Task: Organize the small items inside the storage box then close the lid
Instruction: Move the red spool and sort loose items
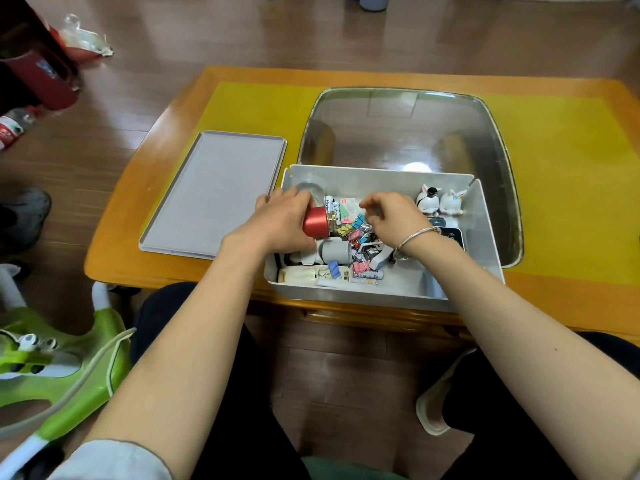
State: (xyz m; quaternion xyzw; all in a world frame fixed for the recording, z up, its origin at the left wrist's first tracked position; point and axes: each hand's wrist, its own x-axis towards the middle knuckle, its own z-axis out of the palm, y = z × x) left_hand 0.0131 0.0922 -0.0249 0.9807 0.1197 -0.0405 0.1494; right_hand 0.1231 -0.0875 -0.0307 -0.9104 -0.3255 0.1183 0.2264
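A white storage box (485, 237) sits at the table's front edge, filled with small items: coloured binder clips (356, 230), batteries (367, 275), a grey cylinder (334, 251) and two small rabbit figurines (440, 200) in the far right corner. My left hand (280, 220) grips a red cylindrical tin (316, 221) inside the box's left part. My right hand (391, 216) is inside the box over the clips, its fingers curled; what they pinch is hidden. The grey lid (214, 192) lies flat on the table left of the box.
A large metal tray (408, 129) lies behind the box on the yellow mat (571, 150) of the wooden table (114, 247). A green plastic stool (69, 362) stands on the floor at my left. A plastic bottle (14, 124) and a red object (38, 74) are far left.
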